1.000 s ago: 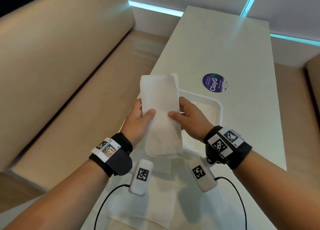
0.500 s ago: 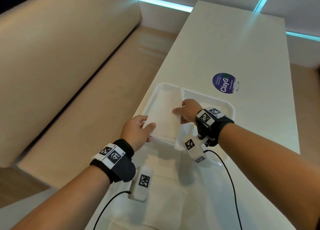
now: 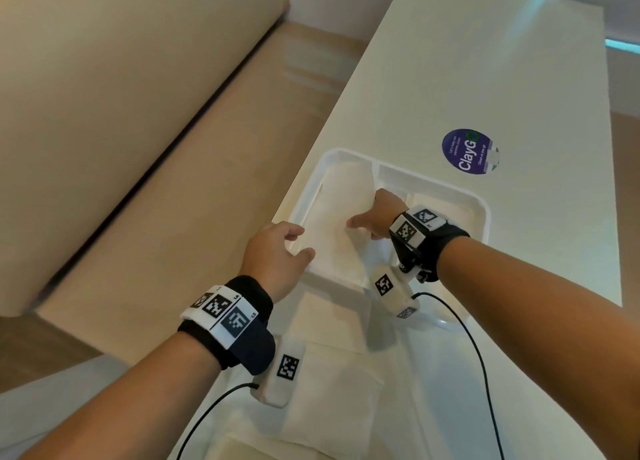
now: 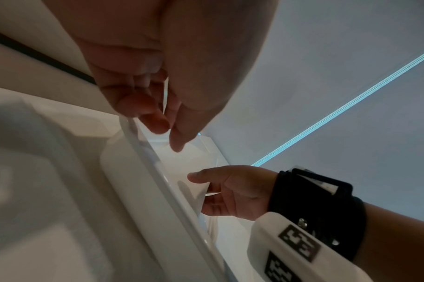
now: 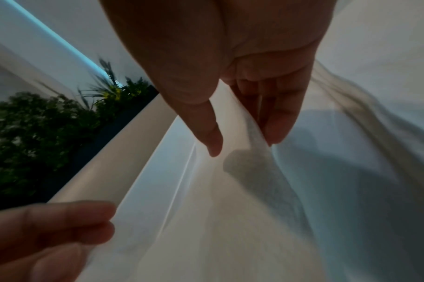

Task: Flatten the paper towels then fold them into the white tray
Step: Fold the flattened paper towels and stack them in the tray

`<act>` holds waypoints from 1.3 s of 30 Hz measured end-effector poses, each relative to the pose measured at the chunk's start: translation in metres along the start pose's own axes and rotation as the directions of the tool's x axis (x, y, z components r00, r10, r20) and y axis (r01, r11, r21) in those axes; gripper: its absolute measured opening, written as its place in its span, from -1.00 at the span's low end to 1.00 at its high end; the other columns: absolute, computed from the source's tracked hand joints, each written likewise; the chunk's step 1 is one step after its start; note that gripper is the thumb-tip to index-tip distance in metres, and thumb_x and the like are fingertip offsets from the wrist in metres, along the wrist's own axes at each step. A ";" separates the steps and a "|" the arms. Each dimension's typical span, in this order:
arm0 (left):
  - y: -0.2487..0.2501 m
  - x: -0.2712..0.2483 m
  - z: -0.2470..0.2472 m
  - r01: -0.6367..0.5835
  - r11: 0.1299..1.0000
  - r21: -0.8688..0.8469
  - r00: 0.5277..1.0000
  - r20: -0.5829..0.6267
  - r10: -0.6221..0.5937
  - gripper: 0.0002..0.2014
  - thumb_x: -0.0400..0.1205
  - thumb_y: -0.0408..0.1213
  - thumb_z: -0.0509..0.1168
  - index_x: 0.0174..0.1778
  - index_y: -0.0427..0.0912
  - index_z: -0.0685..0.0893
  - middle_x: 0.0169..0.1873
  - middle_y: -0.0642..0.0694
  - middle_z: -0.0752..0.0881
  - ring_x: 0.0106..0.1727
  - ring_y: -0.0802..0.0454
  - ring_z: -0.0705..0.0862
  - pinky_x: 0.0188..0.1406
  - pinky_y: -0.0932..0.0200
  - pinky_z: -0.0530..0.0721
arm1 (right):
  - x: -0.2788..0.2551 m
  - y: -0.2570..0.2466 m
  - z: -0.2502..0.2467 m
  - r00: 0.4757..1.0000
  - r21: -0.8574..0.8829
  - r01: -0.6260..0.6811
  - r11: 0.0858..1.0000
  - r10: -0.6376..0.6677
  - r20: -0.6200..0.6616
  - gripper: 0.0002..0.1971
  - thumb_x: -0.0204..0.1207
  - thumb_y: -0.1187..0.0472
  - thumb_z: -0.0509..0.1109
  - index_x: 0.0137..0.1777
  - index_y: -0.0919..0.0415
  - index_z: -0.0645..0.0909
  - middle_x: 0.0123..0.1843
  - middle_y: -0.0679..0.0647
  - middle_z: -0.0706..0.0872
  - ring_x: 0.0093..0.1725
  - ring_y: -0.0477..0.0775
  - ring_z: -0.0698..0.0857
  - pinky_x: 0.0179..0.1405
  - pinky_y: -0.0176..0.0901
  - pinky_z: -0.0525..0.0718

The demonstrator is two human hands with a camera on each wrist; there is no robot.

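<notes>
White folded paper towel (image 3: pixel 337 224) lies in the tray (image 3: pixel 483 213), right hand (image 3: pixel 379 213) grip pinching its edge, left hand (image 3: pixel 277 255) loose, apart.

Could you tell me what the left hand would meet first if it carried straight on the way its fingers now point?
Probably the folded paper towel in the white tray: the left hand points across the near-left rim at it. Depth is uncertain.
</notes>
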State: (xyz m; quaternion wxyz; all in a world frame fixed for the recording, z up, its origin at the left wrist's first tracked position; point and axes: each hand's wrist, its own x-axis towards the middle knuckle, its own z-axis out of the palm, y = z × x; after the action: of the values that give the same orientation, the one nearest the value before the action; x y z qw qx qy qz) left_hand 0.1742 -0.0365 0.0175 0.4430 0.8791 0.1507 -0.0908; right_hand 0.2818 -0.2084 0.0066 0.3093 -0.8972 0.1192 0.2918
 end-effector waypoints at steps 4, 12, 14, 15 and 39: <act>-0.005 -0.003 -0.001 -0.014 0.999 0.036 1.000 -0.015 0.015 -0.74 0.56 -0.29 0.44 0.16 -0.08 0.66 0.12 -0.03 0.54 -0.24 0.19 0.55 -0.06 0.29 0.50 | -0.006 0.003 0.003 1.000 -0.068 -0.016 0.998 0.016 -0.002 -0.60 0.48 0.07 0.49 0.09 0.25 0.36 -0.26 0.09 0.63 -0.45 0.00 0.62 -0.56 -0.23 0.53; -0.008 -0.005 -0.001 0.046 0.999 0.024 0.999 -0.001 -0.046 -0.47 0.57 -0.27 0.44 0.46 -0.10 0.46 0.27 -0.02 0.40 0.10 0.07 0.52 0.14 0.27 0.47 | -0.002 -0.002 0.008 0.998 0.117 -0.048 0.992 0.043 0.040 -0.76 0.43 0.31 0.46 0.07 0.37 0.61 -0.09 0.23 0.82 -0.07 0.19 0.81 0.09 0.05 0.76; -0.009 -0.005 0.000 0.053 0.998 0.025 0.999 0.001 -0.053 -0.44 0.57 -0.26 0.44 0.49 -0.10 0.44 0.28 -0.02 0.39 0.17 0.03 0.52 0.21 0.23 0.50 | -0.001 0.001 0.007 0.996 0.076 -0.084 0.994 0.081 0.045 -0.77 0.45 0.22 0.48 0.00 0.37 0.63 -0.14 0.21 0.82 -0.13 0.15 0.81 0.08 0.01 0.76; -0.009 -0.005 0.000 0.057 0.998 0.027 0.998 -0.002 -0.057 -0.43 0.57 -0.26 0.45 0.49 -0.10 0.43 0.29 -0.03 0.38 0.22 0.01 0.52 0.26 0.19 0.51 | -0.002 0.002 0.006 0.994 0.048 -0.103 0.994 0.102 0.029 -0.72 0.44 0.14 0.50 -0.04 0.36 0.61 -0.20 0.19 0.81 -0.18 0.14 0.80 0.03 -0.01 0.77; -0.018 -0.012 -0.016 0.009 1.000 -0.009 1.000 0.022 -0.008 -0.60 0.53 -0.25 0.47 0.26 -0.06 0.55 0.18 -0.05 0.55 -0.04 0.11 0.59 0.09 0.11 0.65 | -0.063 0.010 -0.008 0.953 -0.094 0.272 0.958 -0.281 -0.111 -0.67 0.50 0.01 0.42 0.17 0.16 0.56 0.05 0.05 0.69 0.01 0.07 0.70 -0.05 -0.16 0.63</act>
State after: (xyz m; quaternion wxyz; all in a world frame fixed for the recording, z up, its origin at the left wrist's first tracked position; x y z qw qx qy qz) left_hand 0.1567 -0.0153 0.0171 0.4483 0.8753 0.1501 -0.1014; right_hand 0.2313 -0.2192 0.0450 0.3041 -0.9327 -0.0002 0.1941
